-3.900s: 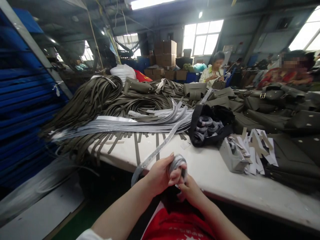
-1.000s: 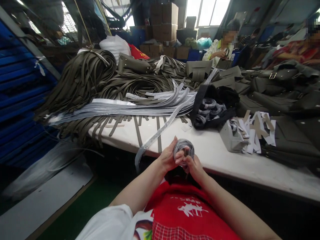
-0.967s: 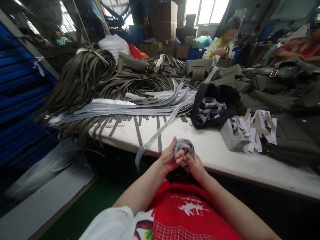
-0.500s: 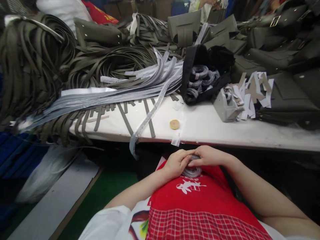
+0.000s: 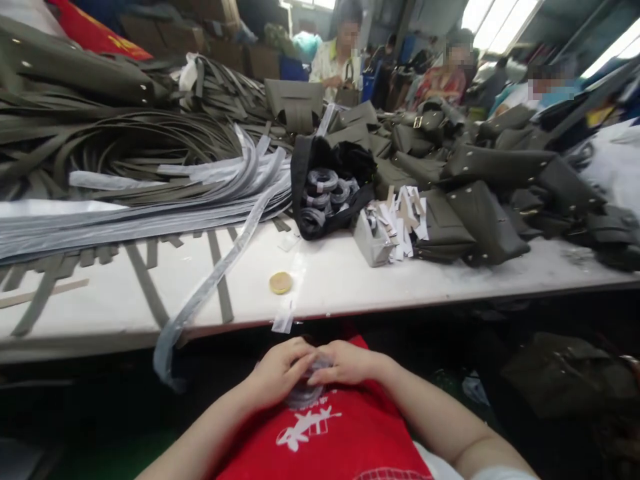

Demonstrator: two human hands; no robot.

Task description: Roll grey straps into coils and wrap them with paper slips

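Close to my red apron, both hands hold a coiled strap in what looks like clear plastic. My left hand wraps it from one side, thumb on top. My right hand grips it from the other side, and the fingers of the two hands meet over it. Much of the coil is hidden beneath them. On the table ahead, similar coils lie in a black open bag. A small round yellow roll, perhaps tape, sits nearer the table edge.
Long grey straps, partly wrapped in plastic, cover the table's left; one plastic-wrapped strap hangs over the edge. A grey box stands beside paper strips. Dark grey bags pile up rightward. People sit beyond.
My view has swung right and upward, so the table contents appear farther left and people show behind. Both hands still hold the coiled strap near the apron.
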